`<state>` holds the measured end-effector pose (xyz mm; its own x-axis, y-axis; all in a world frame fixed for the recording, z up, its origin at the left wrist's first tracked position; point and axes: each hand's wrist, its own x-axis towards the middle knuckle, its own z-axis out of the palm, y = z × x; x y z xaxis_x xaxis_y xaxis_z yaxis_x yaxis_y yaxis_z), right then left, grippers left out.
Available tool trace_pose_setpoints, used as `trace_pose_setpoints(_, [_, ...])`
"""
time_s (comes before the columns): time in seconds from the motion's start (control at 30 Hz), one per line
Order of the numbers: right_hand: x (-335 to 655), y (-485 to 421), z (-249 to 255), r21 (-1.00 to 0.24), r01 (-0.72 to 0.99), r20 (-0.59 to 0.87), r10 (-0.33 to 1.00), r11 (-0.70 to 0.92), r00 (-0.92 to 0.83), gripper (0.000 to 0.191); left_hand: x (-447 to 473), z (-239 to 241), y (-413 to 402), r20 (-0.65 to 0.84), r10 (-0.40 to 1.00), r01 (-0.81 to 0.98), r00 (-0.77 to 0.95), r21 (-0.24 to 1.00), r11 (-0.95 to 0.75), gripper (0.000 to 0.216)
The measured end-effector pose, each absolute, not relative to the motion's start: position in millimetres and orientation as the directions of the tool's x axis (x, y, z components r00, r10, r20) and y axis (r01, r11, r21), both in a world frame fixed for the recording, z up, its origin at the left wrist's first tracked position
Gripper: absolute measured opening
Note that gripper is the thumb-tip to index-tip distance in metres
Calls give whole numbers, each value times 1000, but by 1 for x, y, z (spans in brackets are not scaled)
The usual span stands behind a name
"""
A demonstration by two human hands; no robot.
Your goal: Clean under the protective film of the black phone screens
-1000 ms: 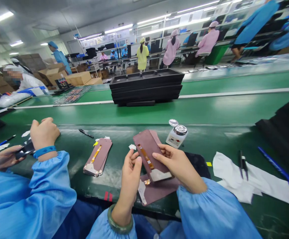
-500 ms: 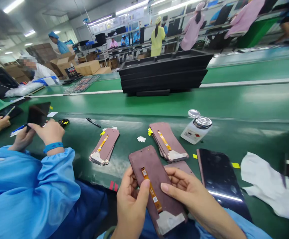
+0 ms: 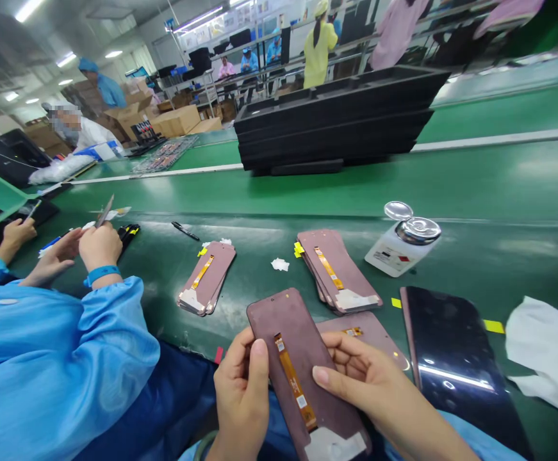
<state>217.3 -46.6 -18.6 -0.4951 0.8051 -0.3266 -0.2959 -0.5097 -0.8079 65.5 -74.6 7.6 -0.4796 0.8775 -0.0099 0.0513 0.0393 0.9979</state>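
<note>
The green bench (image 3: 254, 262), smooth and glossy, spreads beyond the panel (image 3: 310, 358), which is held up between two hands. Past its far end stands a pile of trays (image 3: 327, 141), black, matt and ridged. To its right lies a screen (image 3: 451, 339), dark and mirror-like, with a limp white cloth (image 3: 542, 352) farther right.

The panel itself is thin, dull plum and round-cornered; its long axis slants, far end leaning left, near end toward the body and right. Both hands are equally near: the right hand (image 3: 369, 384) grips its right edge, thumb flat on the face, and the left hand (image 3: 243, 394) pinches its left edge.

Just beyond the panel sits a stack (image 3: 350, 269) of similar pieces; farther off and right, a white bottle (image 3: 394, 253) with a shiny metal top, lid raised. Down the panel's face runs a narrow amber ribbon (image 3: 291, 378). Past its far end lies a crumpled white scrap (image 3: 280, 264).
</note>
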Motion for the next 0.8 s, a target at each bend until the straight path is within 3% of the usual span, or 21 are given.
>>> trace_pose_setpoints(0.3, [218, -45, -25, -812, -275, -325, 790, -514, -520, 35, 62, -3, -77, -67, 885, -51, -460, 997, 48, 28])
trace_pose_setpoints(0.57, [215, -45, -24, -872, -232, -296, 843, -430, -449, 37, 62, -7, -75, -98, 900, -114, -425, 992, 55, 50])
trace_pose_setpoints(0.63, [210, -48, -26, -958, -140, -194, 925, -250, -327, 34, 65, -7, -75, -49, 931, -85, -362, 996, 19, 58])
trace_pose_setpoints(0.7, [202, -53, -26, -992, 56, 104, 981, 115, -164, 35, 69, -6, -76, 45, 960, -72, -276, 995, -68, 67])
trace_pose_setpoints(0.73, [198, -55, -25, -931, 173, 304, 944, 322, -126, 39, 71, -6, -77, 94, 963, -83, -251, 990, -118, 72])
trace_pose_setpoints(0.8, [189, -59, -20, -684, 340, 623, 759, 645, -188, 40, 72, -4, -78, 134, 952, -138, -275, 974, -178, 83])
